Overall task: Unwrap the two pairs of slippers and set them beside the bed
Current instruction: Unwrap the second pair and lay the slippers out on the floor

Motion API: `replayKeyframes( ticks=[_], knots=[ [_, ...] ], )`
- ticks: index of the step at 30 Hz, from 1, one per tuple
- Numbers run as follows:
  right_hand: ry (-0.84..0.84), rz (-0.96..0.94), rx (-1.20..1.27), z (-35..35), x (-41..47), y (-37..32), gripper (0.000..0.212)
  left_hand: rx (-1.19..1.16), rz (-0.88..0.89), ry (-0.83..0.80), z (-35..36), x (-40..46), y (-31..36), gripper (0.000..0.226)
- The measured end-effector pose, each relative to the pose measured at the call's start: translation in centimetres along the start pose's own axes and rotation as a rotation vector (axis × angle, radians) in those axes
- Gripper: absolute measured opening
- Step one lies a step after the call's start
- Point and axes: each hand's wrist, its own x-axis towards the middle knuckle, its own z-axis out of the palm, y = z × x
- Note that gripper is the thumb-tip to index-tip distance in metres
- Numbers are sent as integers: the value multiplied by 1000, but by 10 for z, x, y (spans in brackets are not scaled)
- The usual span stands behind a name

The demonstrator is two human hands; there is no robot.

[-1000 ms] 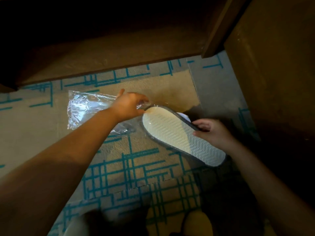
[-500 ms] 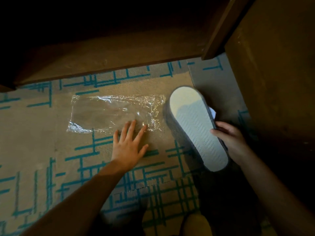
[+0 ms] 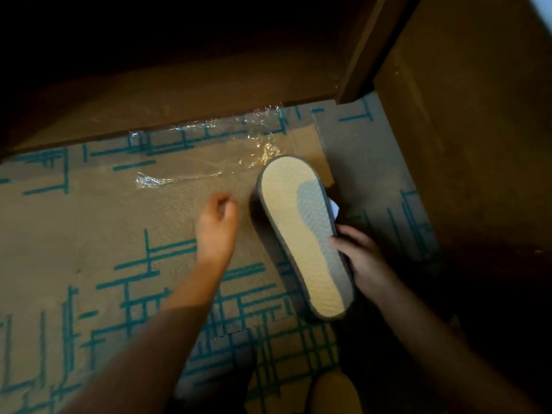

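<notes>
The right hand grips the slippers by one edge, sole up and tilted over the carpet, just beside the wooden bed frame. The left hand hovers loosely curled and empty. The clear wrapper lies flat against the frame. With only an edge pinched, the pair could slide apart and drop; the slick film near the landing spot could end up trapped underneath.

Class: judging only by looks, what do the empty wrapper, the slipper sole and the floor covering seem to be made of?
Wrapper: thin clear plastic film, glossy; it crinkles, glints, and the pattern shows through. Slipper sole: pale, matte, probably foam or rubber, with moulded chevron ridges and a grey edge. Floor covering: carpet, beige with teal lines, dull fuzzy pile.
</notes>
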Motion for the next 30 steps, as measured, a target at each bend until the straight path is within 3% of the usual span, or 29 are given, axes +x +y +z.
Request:
replayKeyframes(
  ticks=[5,9,15,19,25,30],
  knots=[
    [-66,-34,0,41,-14,11,27,-223,-220,-83,17,-72,-17,27],
    [-201,-1,-53,54,-20,14,29,-127,-321,-212,24,-83,-24,42],
    [-282,72,-119,47,-14,7,33,90,-101,-306,21,-92,-27,72],
    [-319,129,-159,42,-14,6,44,92,-104,-260,26,-104,-29,85],
    [-353,128,-190,39,-12,5,23,-160,-263,-367,9,-97,-34,75],
    [-242,109,-217,30,-5,4,32,-495,-450,-426,-21,-91,-46,43]
  ],
)
